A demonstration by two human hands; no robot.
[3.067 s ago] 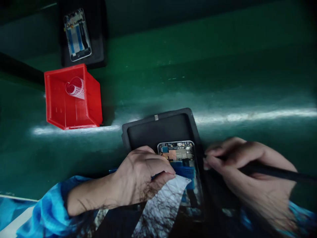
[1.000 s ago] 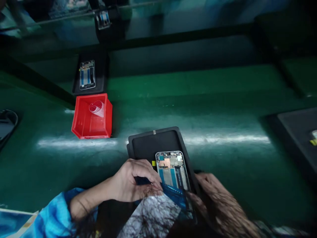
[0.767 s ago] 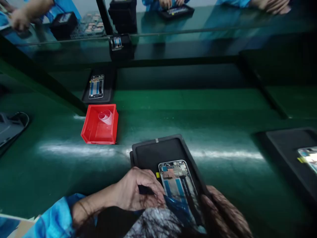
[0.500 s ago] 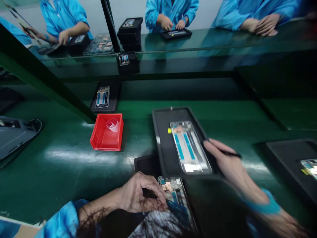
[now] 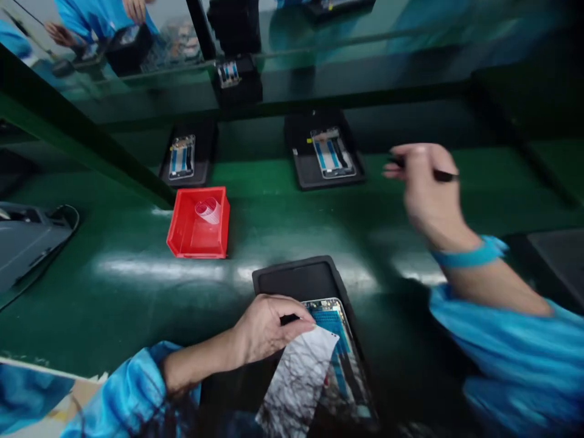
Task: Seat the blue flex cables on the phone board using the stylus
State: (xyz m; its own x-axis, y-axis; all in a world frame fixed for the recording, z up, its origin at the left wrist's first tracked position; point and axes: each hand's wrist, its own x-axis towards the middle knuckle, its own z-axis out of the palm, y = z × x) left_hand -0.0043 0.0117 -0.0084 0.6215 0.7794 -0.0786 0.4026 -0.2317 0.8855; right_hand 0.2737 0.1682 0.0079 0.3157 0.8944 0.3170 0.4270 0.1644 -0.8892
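Observation:
My left hand pinches the corner of a white paper sheet over a phone frame with circuitry and blue strips. That frame lies in a black tray close to me; strands of hair hide part of it. My right hand, raised to the right of the far tray, is closed around a thin black pen-like tool. Farther off, another black tray holds a second phone frame with blue strips and a yellow tab.
A red bin with a rolled clear piece stands left of centre, beside a green post. Behind it sits another black tray with a phone frame. A grey device is at left, a dark tray at right. Co-workers sit beyond.
The tray with the phone frame, held in my right hand before, now rests farther away, and my right hand has let go of it. My left hand keeps the white sheet, now more visible.

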